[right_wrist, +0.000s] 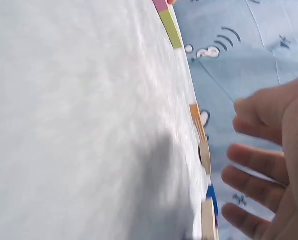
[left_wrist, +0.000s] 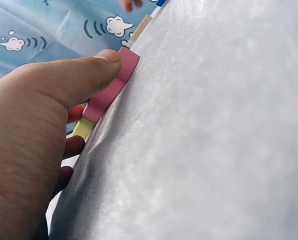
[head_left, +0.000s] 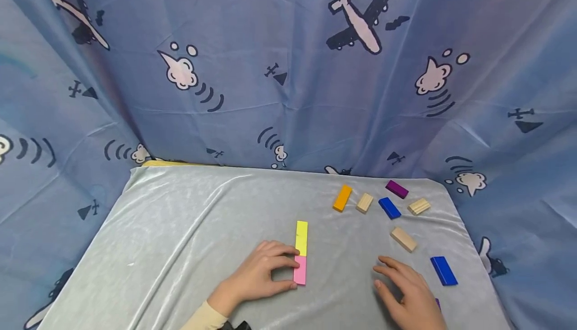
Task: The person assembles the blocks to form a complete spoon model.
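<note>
A pink block point(head_left: 299, 271) lies end to end with a yellow block point(head_left: 301, 238) on the grey cloth. My left hand point(head_left: 259, 272) holds the pink block from its left side, the thumb at the near end and fingertips toward the yellow one. In the left wrist view the thumb covers part of the pink block point(left_wrist: 106, 97), with the yellow block point(left_wrist: 84, 128) beyond. Over the right part of the cloth, my right hand point(head_left: 407, 295) has its fingers loosely bent around nothing; a purple block point(head_left: 438, 302) is partly hidden beside it.
At the back right lie an orange block point(head_left: 342, 198), a small wooden block point(head_left: 364, 203), a blue block point(head_left: 389, 208), a dark purple block point(head_left: 397, 189) and a ridged wooden block point(head_left: 419, 206). Nearer are a plain wooden block point(head_left: 403, 239) and another blue block point(head_left: 444, 270). A patterned curtain point(head_left: 243, 69) hangs behind.
</note>
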Tool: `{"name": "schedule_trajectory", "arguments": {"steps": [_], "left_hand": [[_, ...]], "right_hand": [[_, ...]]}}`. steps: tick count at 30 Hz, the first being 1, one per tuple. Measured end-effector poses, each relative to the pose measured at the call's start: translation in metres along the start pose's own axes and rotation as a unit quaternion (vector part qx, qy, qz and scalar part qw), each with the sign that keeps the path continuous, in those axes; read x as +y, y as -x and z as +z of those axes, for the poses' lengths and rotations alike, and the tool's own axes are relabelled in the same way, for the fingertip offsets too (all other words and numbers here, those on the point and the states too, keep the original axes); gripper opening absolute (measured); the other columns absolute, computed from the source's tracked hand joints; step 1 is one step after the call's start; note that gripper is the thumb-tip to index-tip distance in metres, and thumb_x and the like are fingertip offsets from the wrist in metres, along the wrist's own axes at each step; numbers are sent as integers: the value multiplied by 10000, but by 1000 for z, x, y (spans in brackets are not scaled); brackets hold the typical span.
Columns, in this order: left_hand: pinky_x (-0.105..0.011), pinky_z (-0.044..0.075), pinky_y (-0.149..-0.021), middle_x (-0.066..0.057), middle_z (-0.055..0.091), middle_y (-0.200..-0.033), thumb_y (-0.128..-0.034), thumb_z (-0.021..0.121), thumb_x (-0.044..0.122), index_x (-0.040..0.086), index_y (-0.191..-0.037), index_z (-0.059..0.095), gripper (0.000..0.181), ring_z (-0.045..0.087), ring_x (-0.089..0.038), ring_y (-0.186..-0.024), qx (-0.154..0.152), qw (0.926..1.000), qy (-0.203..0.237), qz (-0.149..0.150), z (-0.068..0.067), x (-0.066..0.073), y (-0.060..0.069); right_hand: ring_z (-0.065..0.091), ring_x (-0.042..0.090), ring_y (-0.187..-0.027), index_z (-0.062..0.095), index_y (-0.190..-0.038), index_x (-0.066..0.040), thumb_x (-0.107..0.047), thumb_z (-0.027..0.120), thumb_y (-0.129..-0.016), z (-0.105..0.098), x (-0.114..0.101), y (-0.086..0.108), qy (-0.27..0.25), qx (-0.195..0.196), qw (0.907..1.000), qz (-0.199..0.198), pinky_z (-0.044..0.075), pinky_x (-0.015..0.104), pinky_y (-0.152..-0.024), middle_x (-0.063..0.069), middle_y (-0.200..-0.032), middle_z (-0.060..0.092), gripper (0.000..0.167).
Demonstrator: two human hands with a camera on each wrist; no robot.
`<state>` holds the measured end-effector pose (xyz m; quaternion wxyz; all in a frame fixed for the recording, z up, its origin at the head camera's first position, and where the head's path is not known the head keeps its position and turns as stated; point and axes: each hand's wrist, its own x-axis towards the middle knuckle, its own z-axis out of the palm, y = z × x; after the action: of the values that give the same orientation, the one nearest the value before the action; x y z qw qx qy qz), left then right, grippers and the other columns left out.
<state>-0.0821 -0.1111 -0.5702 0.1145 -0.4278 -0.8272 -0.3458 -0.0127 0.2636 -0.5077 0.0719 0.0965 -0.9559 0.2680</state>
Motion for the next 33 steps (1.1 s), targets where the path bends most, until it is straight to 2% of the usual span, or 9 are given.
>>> {"name": "schedule_trajectory", "arguments": {"steps": [2,6,10,13,16,21,25,28,33], "left_hand": [[-357,474,-1051,61,702,-1379,-895,916,423,236,-1191,818,363,622,-106,-1274,8,10000,-8,-14,-1,0,1],[-349,467,-1064,81,696,-1391,-900,916,418,243,-1203,821,363,610,-97,-1289,-94,9996,71,-241,-3,3,2],[-348,470,-1050,74,700,-1385,-894,922,403,237,-1196,823,358,617,-103,-1277,15,9997,56,-220,-5,3,4],[-349,475,-1030,59,708,-1368,-883,930,391,233,-1183,819,357,631,-112,-1250,204,9998,-49,-22,-5,2,4],[-341,472,-1024,62,709,-1363,-881,930,390,239,-1183,816,356,632,-105,-1241,255,9996,-110,67,-5,1,3],[-340,474,-1019,60,711,-1357,-891,922,381,241,-1184,815,342,634,-106,-1234,237,9996,-131,100,-4,2,3],[-353,475,-1024,58,713,-1358,-895,918,359,233,-1181,818,329,632,-109,-1244,146,9999,11,-39,-3,5,3],[-360,475,-1024,56,713,-1362,-899,914,343,226,-1180,821,317,628,-110,-1253,63,9998,151,-139,-3,6,3],[-358,480,-1018,49,716,-1357,-903,906,333,226,-1179,819,308,637,-117,-1238,100,9999,95,4,-2,6,0]], "right_hand": [[702,399,-1170,825,-1167,-137,-156,883,-920,-2,6,10,150,365,9992,120,514,629,-931,107,-1312,738,254],[709,455,-1081,824,-1096,-63,-97,905,-863,-3,16,28,351,1078,9927,422,516,588,-880,183,-1223,751,249],[651,517,-1118,795,-1108,9,-105,880,-888,-3,20,42,421,1295,9845,1109,489,647,-915,272,-1254,708,262],[575,543,-1215,766,-1170,47,-160,837,-945,0,22,49,519,1058,9745,1909,452,723,-987,313,-1347,646,314],[513,555,-1285,741,-1234,50,-212,828,-964,6,26,56,685,919,9604,2539,424,752,-1054,325,-1422,584,387],[443,573,-1323,711,-1292,25,-283,840,-962,16,36,67,1010,741,9364,3278,380,784,-1095,339,-1459,514,469],[475,572,-1256,719,-1253,25,-288,857,-941,19,39,74,1040,786,9323,3373,399,770,-1060,346,-1375,550,463],[521,560,-1192,730,-1210,20,-296,884,-913,20,37,76,1071,964,9318,3332,434,745,-1010,339,-1299,594,459],[576,562,-1118,740,-1139,13,-330,934,-858,18,33,77,1177,1287,9296,3248,470,724,-944,342,-1216,644,484]]}}
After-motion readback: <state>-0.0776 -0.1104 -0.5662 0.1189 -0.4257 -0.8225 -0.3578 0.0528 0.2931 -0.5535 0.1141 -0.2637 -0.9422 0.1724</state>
